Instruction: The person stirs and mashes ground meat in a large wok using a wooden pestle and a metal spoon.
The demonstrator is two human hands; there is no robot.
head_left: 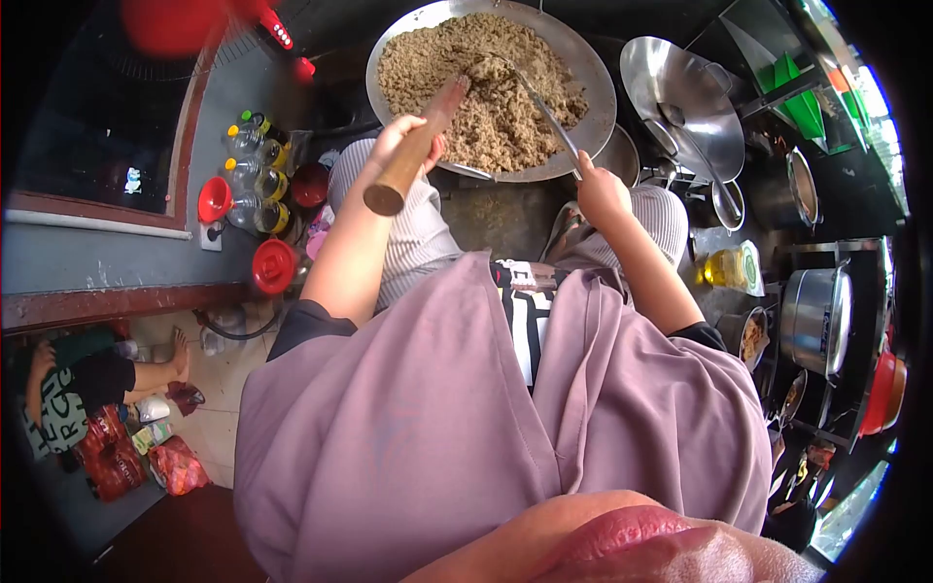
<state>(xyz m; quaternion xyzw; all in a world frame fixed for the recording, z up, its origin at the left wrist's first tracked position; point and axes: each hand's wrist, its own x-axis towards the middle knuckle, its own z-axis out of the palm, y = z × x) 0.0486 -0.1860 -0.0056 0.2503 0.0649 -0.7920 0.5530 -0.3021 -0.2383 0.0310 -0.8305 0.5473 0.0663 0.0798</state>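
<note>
A large metal wok (599, 92) in front of me holds a heap of brown, crumbly cooked food (515, 131). My left hand (403, 146) is closed around a thick wooden handle (413, 155), whose far end reaches into the food. In my right hand (601, 194) is the thin metal handle of a long utensil (549, 117); it slants down to the left into the wok. Both tools meet near the middle of the heap, where their working ends are partly buried, so their exact kind is hard to make out.
To the right stand a second wok (671, 73) with a ladle (714, 175), an oil container (731, 268) and a lidded pot (816, 321). Several bottles (255, 180) and a red lidded container (275, 265) line the left wall. A person (107, 379) sits on the floor at lower left.
</note>
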